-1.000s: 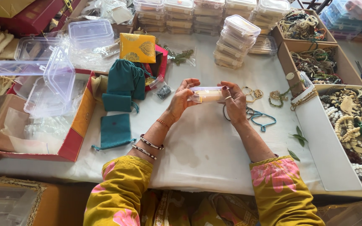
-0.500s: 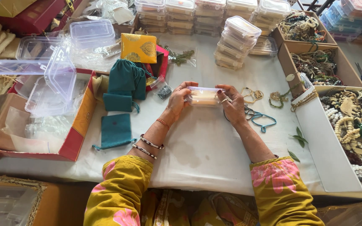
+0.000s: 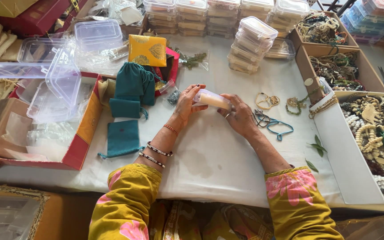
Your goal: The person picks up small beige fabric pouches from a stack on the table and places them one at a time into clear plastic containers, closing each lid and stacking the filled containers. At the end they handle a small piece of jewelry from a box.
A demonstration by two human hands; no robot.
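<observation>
1. Head view: the left hand and right hand both grip a small clear plastic box, one at each end, just above the middle of the white-covered bench
2. The box holds something pale; what it is cannot be made out, and fingers cover both its ends
3. At 9 o'clock of the hands lie teal pouches; at 3 o'clock a blue cord, its near end hidden behind the right hand
4. At 12 o'clock stands a stack of clear boxes
5. At 3 o'clock a tray of beads runs off the frame's edge
</observation>
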